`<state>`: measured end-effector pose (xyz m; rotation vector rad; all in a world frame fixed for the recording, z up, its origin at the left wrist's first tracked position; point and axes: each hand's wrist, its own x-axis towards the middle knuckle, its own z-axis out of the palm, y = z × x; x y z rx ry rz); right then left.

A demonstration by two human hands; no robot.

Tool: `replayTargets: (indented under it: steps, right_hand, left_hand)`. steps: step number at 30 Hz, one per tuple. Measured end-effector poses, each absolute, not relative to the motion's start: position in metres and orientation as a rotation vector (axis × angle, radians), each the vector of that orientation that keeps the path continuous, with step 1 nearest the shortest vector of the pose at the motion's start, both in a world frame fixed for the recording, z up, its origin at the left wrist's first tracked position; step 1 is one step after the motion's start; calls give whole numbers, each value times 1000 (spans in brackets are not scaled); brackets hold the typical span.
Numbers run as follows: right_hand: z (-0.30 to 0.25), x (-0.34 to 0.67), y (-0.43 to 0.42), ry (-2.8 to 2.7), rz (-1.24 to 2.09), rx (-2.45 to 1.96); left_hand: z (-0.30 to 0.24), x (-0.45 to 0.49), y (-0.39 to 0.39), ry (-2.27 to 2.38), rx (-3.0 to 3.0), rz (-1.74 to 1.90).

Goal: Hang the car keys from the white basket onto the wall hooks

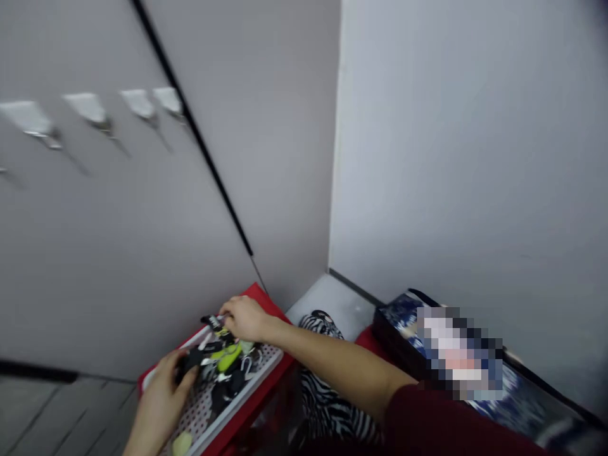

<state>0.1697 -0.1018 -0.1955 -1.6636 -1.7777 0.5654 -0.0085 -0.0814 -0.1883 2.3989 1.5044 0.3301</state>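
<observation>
A white perforated tray (274, 363) sits on top of a red box (256, 292) and holds a jumble of small items. Black pieces (225, 391), a bright yellow-green piece (228, 358) and a pale yellow piece (182, 443) lie in it. At the tray's left side, my left hand (160, 396) curls its thumb and fingers around a black object (190, 360) whose kind is unclear. My right hand (246, 318) reaches into the far end, fingers bent down onto dark, small items (215, 324); what they grip is hidden.
Grey cabinet panels (118, 253) with several white hooks (137, 102) rise behind the tray. A pale wall (465, 158) stands to the right. Zebra-striped fabric (316, 392) lies beside the red box, and a dark blue patterned bag (399, 323) stands at the lower right.
</observation>
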Motion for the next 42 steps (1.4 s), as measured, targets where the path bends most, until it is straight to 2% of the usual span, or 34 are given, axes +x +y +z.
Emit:
replayTargets:
  steps: [3,9,16,21,33,38,42]
  right_hand:
    - [-198,160,-96,-1500,788,-1513]
    - [-179,154,-78,-728,1442,-1169]
    - [-98,134,-60,-936,1751,-647]
    - [-69,130,-58,-1033,1756,-582]
    - [-72,128,-60,-1150,1711,-682]
    - [-96,125,-59,-1186,1675,-889]
    - [-140,132,-63,-1317,1212,-1367]
  left_hand:
    - [-189,-16,-88,1529,2294,266]
    - [-174,-29,-83,1471,2093,593]
    - [-72,10,-58,866,1374,913]
    - [-34,29,-52,730,1384,920]
    - [-46,20,-54,721,1391,844]
    - [-74,17,-53,792,1381,799]
    - [-129,6,-54,1097,1359,788]
